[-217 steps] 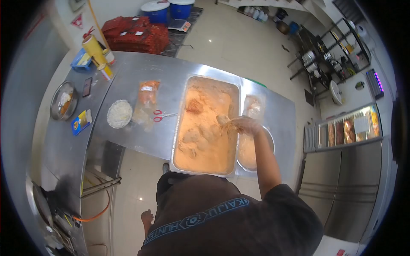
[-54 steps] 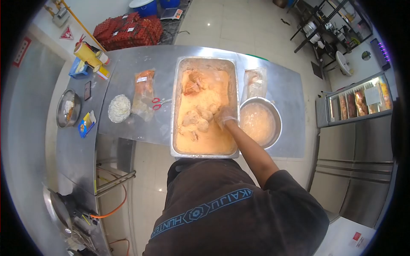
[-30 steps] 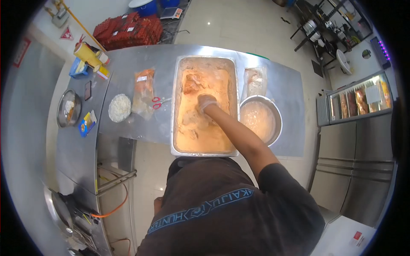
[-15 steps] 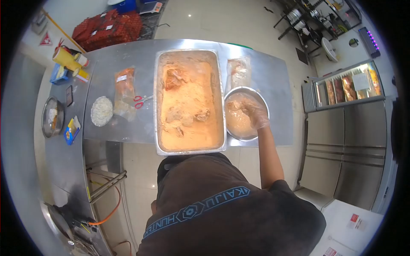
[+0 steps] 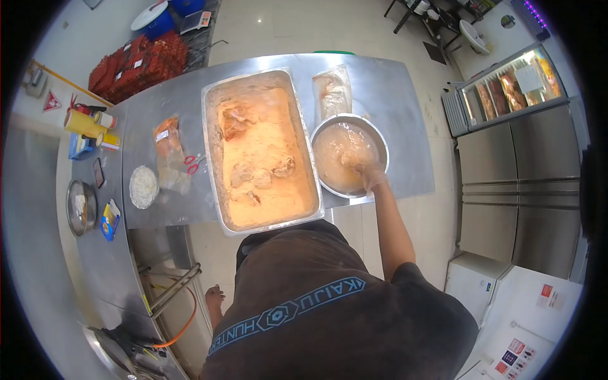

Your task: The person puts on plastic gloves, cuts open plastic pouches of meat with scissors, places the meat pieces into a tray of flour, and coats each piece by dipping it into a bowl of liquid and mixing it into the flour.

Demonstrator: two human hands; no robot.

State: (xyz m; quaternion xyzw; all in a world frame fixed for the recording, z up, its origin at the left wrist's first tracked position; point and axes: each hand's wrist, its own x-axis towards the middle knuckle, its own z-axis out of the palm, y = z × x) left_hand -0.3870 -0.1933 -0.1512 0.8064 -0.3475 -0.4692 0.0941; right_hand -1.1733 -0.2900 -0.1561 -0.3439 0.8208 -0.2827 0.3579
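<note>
My right hand (image 5: pixel 369 172), in a clear plastic glove, reaches into a round metal bowl (image 5: pixel 384 140) of cloudy pinkish liquid (image 5: pixel 329 136). Its fingers are bent together around a pale wet lump at the liquid's surface, which I cannot make out clearly. Left of the bowl, a large rectangular metal tray (image 5: pixel 211 158) holds orange flour-like powder (image 5: pixel 253 209) with several coated pieces of what looks like meat (image 5: pixel 237 120). My left hand (image 5: pixel 215 296) hangs low beside my body, away from the table, its fingers loosely curled with nothing visible in them.
On the steel table (image 5: pixel 190 82) lie a clear bag (image 5: pixel 334 95), an orange-filled bag (image 5: pixel 168 142), red-handled scissors (image 5: pixel 194 164) and a white-filled bowl (image 5: pixel 144 187). A side counter holds a metal bowl (image 5: pixel 90 209) and a phone (image 5: pixel 98 172). Red mesh sacks (image 5: pixel 136 66) are stacked behind.
The view has turned and shifted. My right hand has dipped lower at the bowl's near side, with its fingers in the liquid. My left hand has come into sight.
</note>
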